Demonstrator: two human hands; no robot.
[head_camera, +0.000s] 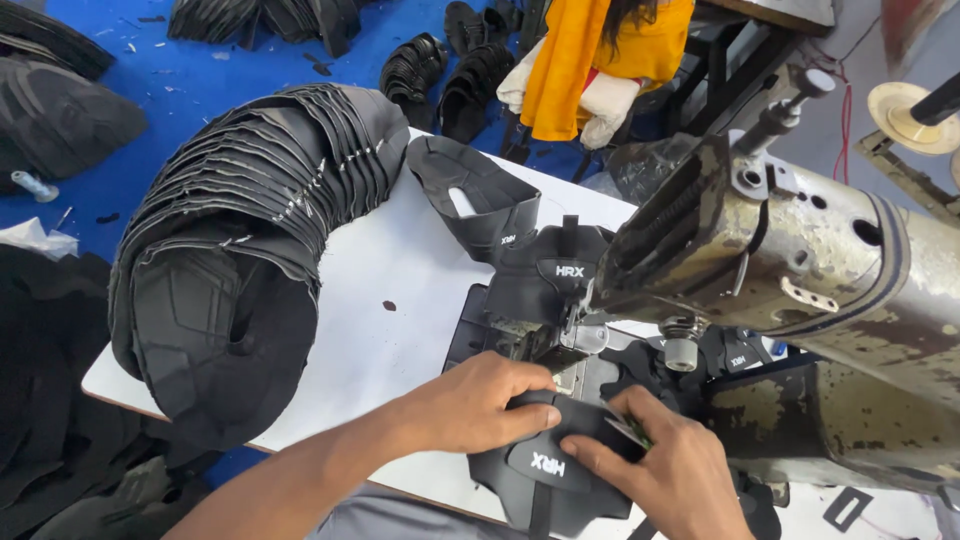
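Note:
A black shoe-upper piece (545, 475) with white lettering lies at the near edge of the white table (400, 300), just in front of the needle of a worn grey sewing machine (800, 270). My left hand (475, 405) presses down on its left part, fingers curled over the fabric. My right hand (670, 465) pinches its right edge and a small tab beside the presser foot (585, 340). Behind the needle lie sewn black pieces (550, 270), strung in a chain toward the back.
A long curved stack of black shoe uppers (250, 230) fills the table's left side. More black piles (440, 70) lie on the blue floor. A yellow cloth (590, 50) hangs at the back. A thread spool (905, 110) sits at the far right.

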